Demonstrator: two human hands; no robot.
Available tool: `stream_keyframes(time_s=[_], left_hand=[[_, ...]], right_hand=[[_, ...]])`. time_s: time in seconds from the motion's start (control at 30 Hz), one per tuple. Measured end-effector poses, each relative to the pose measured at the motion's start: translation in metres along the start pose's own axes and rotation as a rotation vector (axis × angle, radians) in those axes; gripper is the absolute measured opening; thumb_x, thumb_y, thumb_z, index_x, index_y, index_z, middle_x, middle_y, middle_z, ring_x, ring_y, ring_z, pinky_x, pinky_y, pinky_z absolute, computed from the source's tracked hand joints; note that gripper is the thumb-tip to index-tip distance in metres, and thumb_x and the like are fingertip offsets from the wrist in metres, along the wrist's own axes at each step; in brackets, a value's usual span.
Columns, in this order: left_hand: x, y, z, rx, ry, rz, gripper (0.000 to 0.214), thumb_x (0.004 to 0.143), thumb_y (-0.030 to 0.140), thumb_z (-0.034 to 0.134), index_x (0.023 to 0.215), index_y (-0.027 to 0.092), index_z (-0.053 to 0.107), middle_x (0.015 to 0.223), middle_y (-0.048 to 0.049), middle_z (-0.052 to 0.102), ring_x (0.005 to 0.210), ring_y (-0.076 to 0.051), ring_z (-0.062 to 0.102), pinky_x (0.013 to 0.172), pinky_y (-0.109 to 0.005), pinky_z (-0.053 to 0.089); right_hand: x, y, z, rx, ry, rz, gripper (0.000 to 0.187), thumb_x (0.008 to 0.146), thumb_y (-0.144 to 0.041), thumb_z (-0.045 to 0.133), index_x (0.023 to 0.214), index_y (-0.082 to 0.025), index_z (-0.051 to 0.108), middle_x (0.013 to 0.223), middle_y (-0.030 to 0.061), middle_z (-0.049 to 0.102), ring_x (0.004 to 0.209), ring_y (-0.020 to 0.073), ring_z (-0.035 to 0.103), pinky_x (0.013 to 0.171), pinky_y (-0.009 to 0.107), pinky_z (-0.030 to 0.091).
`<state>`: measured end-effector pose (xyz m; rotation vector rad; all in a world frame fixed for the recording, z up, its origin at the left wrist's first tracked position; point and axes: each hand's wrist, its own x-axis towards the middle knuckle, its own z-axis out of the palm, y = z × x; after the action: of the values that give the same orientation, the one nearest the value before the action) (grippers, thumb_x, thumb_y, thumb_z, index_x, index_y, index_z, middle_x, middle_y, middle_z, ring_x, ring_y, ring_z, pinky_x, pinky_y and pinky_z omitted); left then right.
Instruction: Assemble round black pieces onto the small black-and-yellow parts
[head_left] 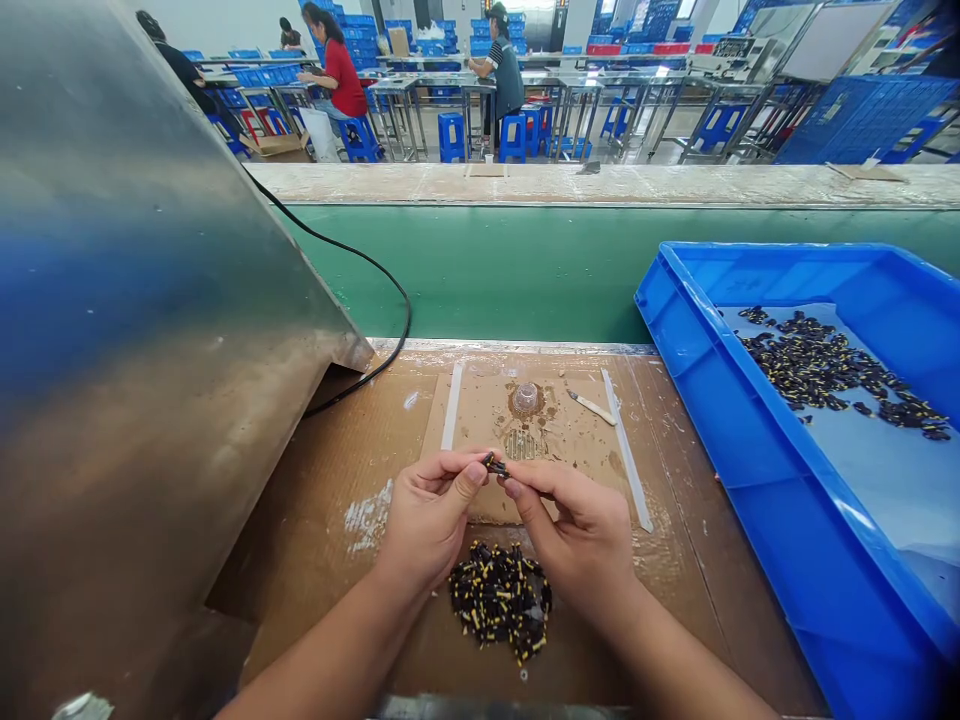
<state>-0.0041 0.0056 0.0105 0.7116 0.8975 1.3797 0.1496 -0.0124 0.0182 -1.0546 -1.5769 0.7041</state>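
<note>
Left hand [429, 512] and right hand [581, 535] fingertips pinched together on one small black part [493, 465] above the cardboard pad [555, 440], heap of black-and-yellow parts [500, 600] just below the wrists, blue tray [787, 520] of more parts to the right, steel housing [135, 330] on the left, green conveyor belt [570, 270] beyond

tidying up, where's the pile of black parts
Head view: the pile of black parts lies at the front of the bench, between the left hand and right hand.
</note>
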Motion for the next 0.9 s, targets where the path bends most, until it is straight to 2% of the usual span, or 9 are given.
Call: stream_keyframes(time_s=[0.3, 0.53, 0.73, 0.9], left_hand=[[-0.001, -0.002, -0.002, 0.028, -0.060, 0.037, 0.011, 0.077, 0.031, 0.088, 0.082, 0.023, 0.081, 0.094, -0.0040, 0.079, 0.087, -0.012, 0.072, 0.085, -0.017, 0.057], [-0.004, -0.009, -0.013, 0.229, -0.078, 0.167, 0.004, 0.088, 0.025, 0.077, 0.090, 0.026, 0.080, 0.103, -0.0018, 0.078, 0.099, -0.011, 0.072, 0.095, -0.017, 0.056], [-0.009, -0.004, -0.005, 0.382, -0.085, 0.346, 0.013, 0.091, 0.016, 0.072, 0.088, 0.027, 0.079, 0.106, 0.0004, 0.078, 0.102, -0.009, 0.072, 0.095, -0.013, 0.055], [-0.011, -0.008, -0.005, 0.410, -0.079, 0.378, 0.014, 0.091, 0.015, 0.071, 0.092, 0.027, 0.079, 0.110, -0.0006, 0.077, 0.107, -0.010, 0.071, 0.098, -0.016, 0.055]], right_hand=[[0.002, 0.000, -0.003, -0.017, -0.019, -0.082, 0.031, 0.094, -0.010, 0.064, 0.114, -0.030, 0.074, 0.109, 0.0008, 0.080, 0.099, 0.0179, 0.076, 0.088, 0.034, 0.063], [0.003, -0.004, -0.002, -0.104, 0.028, -0.154, 0.027, 0.092, -0.006, 0.066, 0.112, -0.023, 0.074, 0.105, 0.0024, 0.080, 0.095, 0.0145, 0.076, 0.086, 0.027, 0.062], [0.002, -0.005, -0.003, -0.122, 0.033, -0.183, 0.026, 0.092, -0.005, 0.066, 0.111, -0.022, 0.073, 0.105, 0.0025, 0.080, 0.095, 0.0128, 0.076, 0.087, 0.025, 0.061], [0.001, -0.006, -0.002, -0.140, 0.054, -0.204, 0.024, 0.092, -0.005, 0.066, 0.110, -0.021, 0.073, 0.103, 0.0027, 0.080, 0.093, 0.0123, 0.076, 0.086, 0.023, 0.061]])
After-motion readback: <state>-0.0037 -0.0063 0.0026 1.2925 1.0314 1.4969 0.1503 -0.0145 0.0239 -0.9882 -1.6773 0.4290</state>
